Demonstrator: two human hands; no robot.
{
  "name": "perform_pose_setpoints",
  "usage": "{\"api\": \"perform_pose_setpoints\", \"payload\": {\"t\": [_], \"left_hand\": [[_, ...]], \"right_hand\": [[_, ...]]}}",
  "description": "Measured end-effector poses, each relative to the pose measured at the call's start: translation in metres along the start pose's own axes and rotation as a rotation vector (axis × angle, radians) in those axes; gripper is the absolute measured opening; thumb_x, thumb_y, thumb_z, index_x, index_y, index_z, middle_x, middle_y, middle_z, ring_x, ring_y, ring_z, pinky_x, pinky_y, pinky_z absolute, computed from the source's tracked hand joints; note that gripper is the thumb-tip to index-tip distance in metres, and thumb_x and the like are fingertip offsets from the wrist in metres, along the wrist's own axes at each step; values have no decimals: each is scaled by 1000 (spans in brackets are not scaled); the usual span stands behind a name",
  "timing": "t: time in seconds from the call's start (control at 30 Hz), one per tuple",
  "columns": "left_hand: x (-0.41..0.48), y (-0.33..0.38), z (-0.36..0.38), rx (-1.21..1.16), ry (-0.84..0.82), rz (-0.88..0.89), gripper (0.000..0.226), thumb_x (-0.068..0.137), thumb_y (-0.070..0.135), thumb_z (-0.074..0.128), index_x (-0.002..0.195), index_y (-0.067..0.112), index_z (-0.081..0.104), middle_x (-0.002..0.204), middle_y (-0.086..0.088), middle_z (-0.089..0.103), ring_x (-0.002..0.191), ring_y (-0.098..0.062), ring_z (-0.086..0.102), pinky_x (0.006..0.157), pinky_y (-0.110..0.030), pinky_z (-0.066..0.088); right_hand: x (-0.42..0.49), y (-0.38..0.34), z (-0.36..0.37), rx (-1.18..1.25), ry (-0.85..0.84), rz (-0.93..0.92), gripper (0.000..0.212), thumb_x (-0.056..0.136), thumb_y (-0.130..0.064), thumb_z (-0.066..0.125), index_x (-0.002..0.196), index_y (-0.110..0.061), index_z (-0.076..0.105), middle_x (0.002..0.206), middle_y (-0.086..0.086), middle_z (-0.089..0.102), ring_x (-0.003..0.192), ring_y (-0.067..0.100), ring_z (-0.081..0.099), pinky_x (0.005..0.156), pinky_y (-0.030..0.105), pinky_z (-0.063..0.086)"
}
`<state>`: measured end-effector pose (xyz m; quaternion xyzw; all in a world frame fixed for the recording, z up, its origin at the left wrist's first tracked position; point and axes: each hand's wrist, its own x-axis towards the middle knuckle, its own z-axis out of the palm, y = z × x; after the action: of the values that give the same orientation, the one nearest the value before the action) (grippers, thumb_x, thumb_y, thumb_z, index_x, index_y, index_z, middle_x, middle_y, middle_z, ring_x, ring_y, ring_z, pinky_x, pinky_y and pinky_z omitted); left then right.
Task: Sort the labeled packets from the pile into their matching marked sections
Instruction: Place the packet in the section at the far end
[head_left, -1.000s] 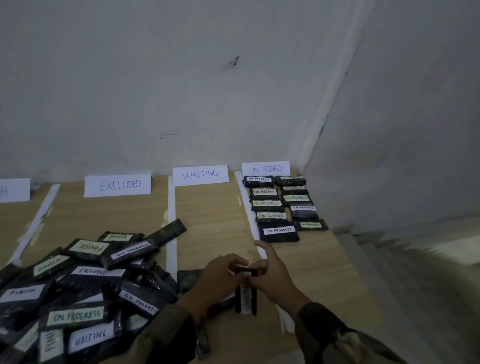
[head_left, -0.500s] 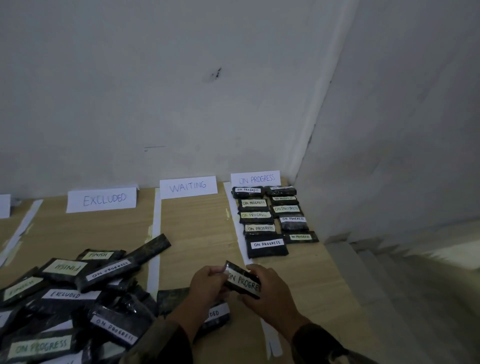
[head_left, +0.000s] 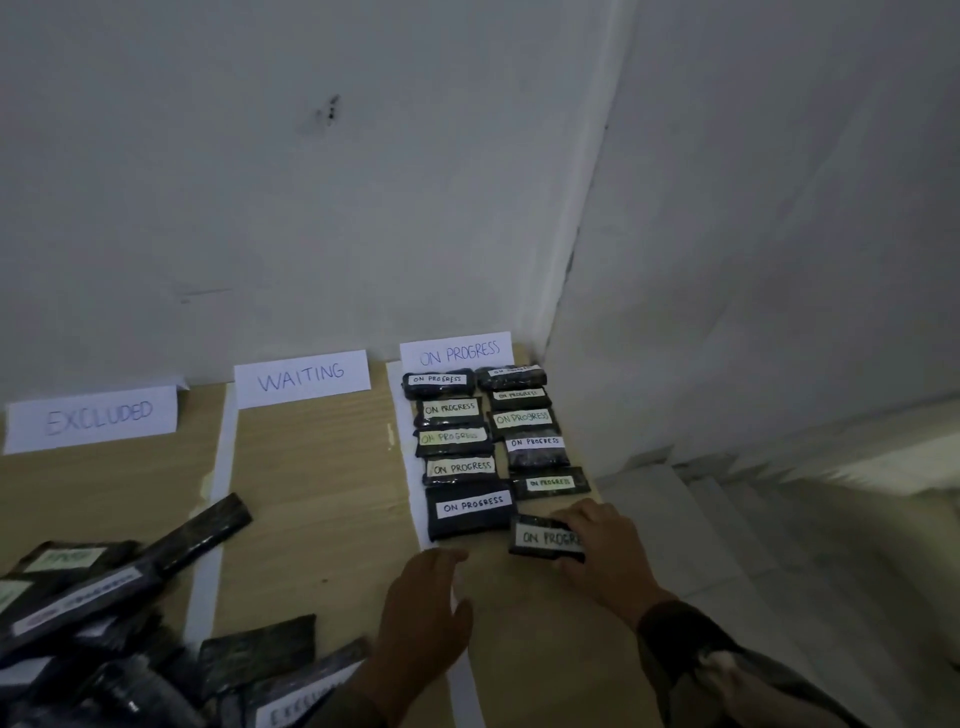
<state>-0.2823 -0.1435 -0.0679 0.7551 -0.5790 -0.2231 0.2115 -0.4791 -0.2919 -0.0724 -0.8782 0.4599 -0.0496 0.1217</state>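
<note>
My right hand (head_left: 602, 556) grips a dark packet labelled ON PROGRESS (head_left: 543, 538) and holds it flat on the wooden floor at the near end of the right column in the ON PROGRESS section. That section, under its paper sign (head_left: 457, 351), holds two columns of several dark ON PROGRESS packets (head_left: 470, 506). My left hand (head_left: 423, 618) hovers with relaxed fingers over the white tape line (head_left: 465, 686), holding nothing. The pile of mixed labelled packets (head_left: 98, 623) lies at the lower left.
Paper signs WAITING (head_left: 301, 376) and EXCLUDED (head_left: 98, 418) stand against the back wall, with white tape strips (head_left: 218, 499) dividing the sections. A side wall meets the corner at right, and a step edge (head_left: 670, 509) drops off right of the wood.
The right hand carried the ON PROGRESS packet forward and right, down onto the floor in its section. The left hand let go of it and now hangs free.
</note>
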Motion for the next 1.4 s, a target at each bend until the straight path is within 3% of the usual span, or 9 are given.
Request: {"api": "perform_pose_setpoints", "payload": {"t": [0.2,0.4,0.5,0.57,0.77,0.93,1.03,1.13,1.4], "left_hand": [[12,4,30,166,-30,121,62,56,32,63,117,25,55,118,5,58,108,-17,59,80,-36,53],[18,5,44,279,-46,126,74,37,36,68,109,25,54,108,1,64,95,-17,66,67,-32,58],[21,5,47,289,-114,93,71,53,31,61,122,24,47,128,-5,53,116,-25,55,87,-44,52],[22,6,47,307,-167,73,68,71,30,53,137,26,34,147,-3,30,136,-25,29,108,-47,31],[19,8,34,268,-142,66,67,80,38,49,142,29,26,151,1,21,139,-18,20,113,-40,21],[5,1,7,231,12,101,62,71,38,57,131,25,45,135,-1,47,127,-24,45,98,-40,41],[-10,-10,-18,224,70,43,62,74,37,61,132,25,44,138,-1,45,130,-24,41,102,-41,37],[-27,-32,-42,280,110,-5,60,64,42,56,120,23,54,120,-4,60,110,-27,59,80,-41,52],[-82,-90,-106,297,218,-120,59,61,30,44,118,21,54,119,-10,60,108,-32,59,76,-45,51]], "right_hand": [[20,33,-3,-97,-75,43,56,79,-41,68,130,-27,49,129,-2,51,114,21,47,91,35,35],[35,42,3,-63,-69,21,38,78,-36,68,113,-28,57,125,-5,53,112,19,48,89,31,34],[37,44,6,-43,-57,29,36,78,-34,70,113,-29,60,126,-5,53,114,19,47,92,32,34],[37,45,6,-34,-53,34,37,76,-33,71,112,-29,62,127,-4,53,116,20,47,95,33,35],[30,35,7,4,24,79,34,71,-30,73,105,-26,68,114,2,57,108,24,52,89,38,40],[21,-3,17,160,118,4,26,68,-28,59,89,-19,71,97,3,61,90,27,59,75,41,49],[19,-42,23,246,121,-102,28,69,-28,51,90,-22,68,94,1,58,87,22,57,72,40,49],[20,-86,33,275,77,-222,31,71,-32,45,92,-24,66,93,-3,55,87,19,54,76,36,45],[12,-211,50,459,-90,-390,33,70,-38,46,93,-23,65,97,-2,57,94,21,54,79,38,44]]}}
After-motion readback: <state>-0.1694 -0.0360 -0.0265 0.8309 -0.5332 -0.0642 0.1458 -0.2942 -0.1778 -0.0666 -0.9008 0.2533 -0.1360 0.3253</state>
